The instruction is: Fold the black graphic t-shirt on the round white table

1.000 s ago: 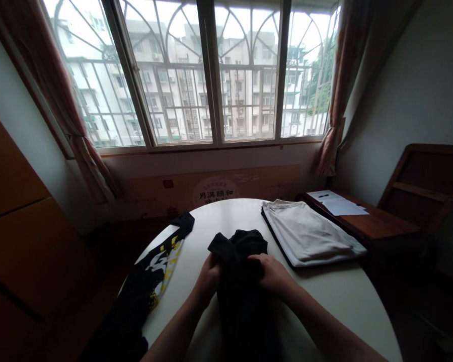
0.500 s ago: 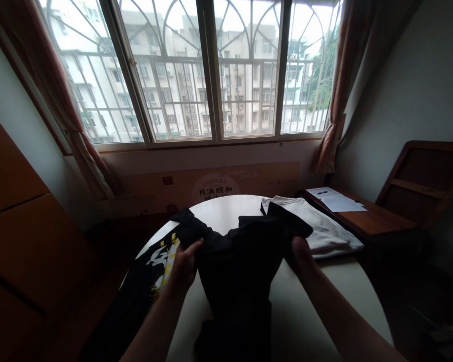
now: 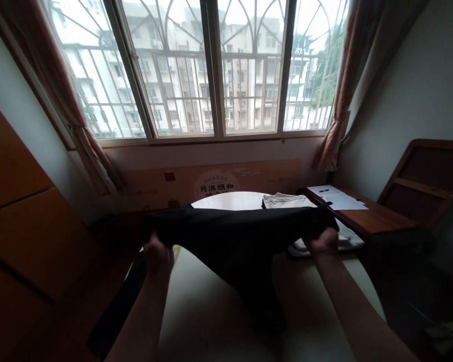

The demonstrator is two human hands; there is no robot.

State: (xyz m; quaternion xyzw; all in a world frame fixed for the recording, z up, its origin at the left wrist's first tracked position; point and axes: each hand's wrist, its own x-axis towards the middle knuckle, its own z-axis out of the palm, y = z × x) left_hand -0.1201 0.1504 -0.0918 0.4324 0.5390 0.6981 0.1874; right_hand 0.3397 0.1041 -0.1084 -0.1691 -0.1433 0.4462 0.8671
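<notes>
A black garment [image 3: 234, 241] is stretched sideways between my two hands above the white round table [image 3: 204, 317]; its exact kind is hard to make out in the dim light. My left hand [image 3: 158, 251] grips its left end, fingers closed round the cloth. At the opposite end, my right hand [image 3: 322, 242] is closed on the fabric too. The middle of the garment droops toward the tabletop. Beneath my left arm lies another dark garment [image 3: 117, 301], mostly hidden. Folded pale cloth [image 3: 287, 200] rests behind the right part of the held garment.
On the right stands a wooden side table [image 3: 385, 216] with white papers [image 3: 340, 197] and a pen on it. A wooden chair back [image 3: 426, 181] leans beyond. Behind the table are a printed board [image 3: 256, 176] and a barred window. An orange-brown cabinet [image 3: 15, 216] stands left.
My hands have moved apart, pulling the bunched black garment out wide. It now covers much of the pale cloth and the printed dark garment on the left.
</notes>
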